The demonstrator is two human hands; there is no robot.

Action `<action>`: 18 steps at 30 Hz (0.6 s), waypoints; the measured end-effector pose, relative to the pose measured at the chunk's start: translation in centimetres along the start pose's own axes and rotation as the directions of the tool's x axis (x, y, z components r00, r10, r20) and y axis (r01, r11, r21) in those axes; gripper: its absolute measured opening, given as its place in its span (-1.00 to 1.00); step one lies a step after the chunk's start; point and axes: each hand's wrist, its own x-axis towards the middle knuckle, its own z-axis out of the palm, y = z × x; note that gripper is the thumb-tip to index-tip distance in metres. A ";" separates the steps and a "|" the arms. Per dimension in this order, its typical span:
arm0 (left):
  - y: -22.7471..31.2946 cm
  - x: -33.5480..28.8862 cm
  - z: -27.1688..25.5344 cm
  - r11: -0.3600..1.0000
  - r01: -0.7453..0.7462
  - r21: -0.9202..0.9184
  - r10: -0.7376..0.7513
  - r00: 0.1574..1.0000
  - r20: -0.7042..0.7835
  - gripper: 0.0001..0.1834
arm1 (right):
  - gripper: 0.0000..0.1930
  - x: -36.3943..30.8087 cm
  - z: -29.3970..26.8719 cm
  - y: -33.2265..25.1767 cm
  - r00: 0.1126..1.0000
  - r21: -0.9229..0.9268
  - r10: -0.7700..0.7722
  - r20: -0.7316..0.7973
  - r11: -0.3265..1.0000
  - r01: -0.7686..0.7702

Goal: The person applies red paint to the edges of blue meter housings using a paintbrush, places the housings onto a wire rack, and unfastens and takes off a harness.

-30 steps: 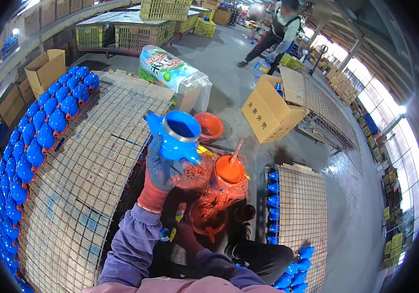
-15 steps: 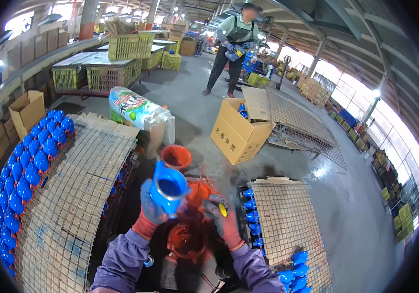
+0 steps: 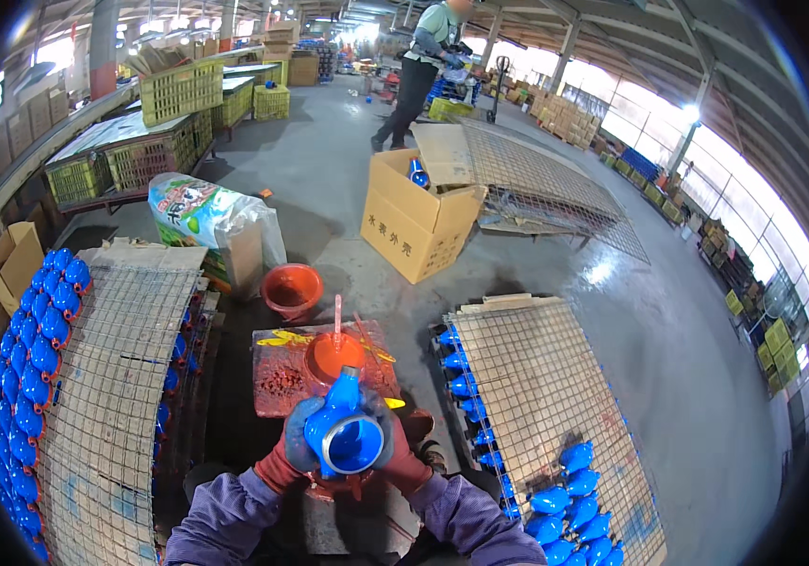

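Note:
Between my gloved hands is a blue water meter housing (image 3: 336, 407), its round mouth with a bare metal rim tilted up toward me. My left hand (image 3: 300, 436) is closed round its left side. On the other side my right hand (image 3: 388, 429) is closed against it, fingers partly hidden behind the housing. A yellow tool end (image 3: 394, 403) sticks out by the right fingers; the rest of it is hidden. Just beyond stands a tub of red paint (image 3: 333, 353) with a stick in it, on a red-stained board (image 3: 275, 387). Another red bowl is mostly covered by the housing.
Several blue housings (image 3: 32, 387) line the left mesh rack (image 3: 107, 377); more (image 3: 579, 486) lie on the right mesh rack (image 3: 527, 368). Ahead are a red bowl (image 3: 292, 290), a plastic sack (image 3: 201, 222) and a carton (image 3: 414, 222). A person (image 3: 420, 71) stands farther back.
The housing has come lower and nearer, and its mouth has turned. My right hand has moved in from the side onto it. The view has shifted; the person behind has turned sideways.

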 end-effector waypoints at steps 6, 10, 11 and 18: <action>0.2 -0.3 -0.7 0.983 0.053 0.177 -0.025 0.987 -0.158 -0.30 | -0.59 0.0 -0.6 1.1 0.990 -0.285 -0.140 0.024 0.948 0.141; -0.5 0.2 -2.6 0.999 0.039 0.039 -0.036 0.998 -0.059 -0.29 | -0.58 1.0 -1.8 2.8 0.998 0.181 0.052 -0.037 0.983 -0.045; -0.4 0.1 -1.9 0.998 0.021 0.064 -0.017 0.998 -0.061 -0.29 | -0.48 1.2 -2.2 3.1 0.992 0.250 0.098 -0.075 0.965 -0.076; -0.2 0.1 -0.3 0.992 -0.020 0.123 0.021 1.000 -0.003 -0.25 | -0.16 0.1 -1.8 2.1 0.998 -0.175 -0.064 -0.001 0.983 0.063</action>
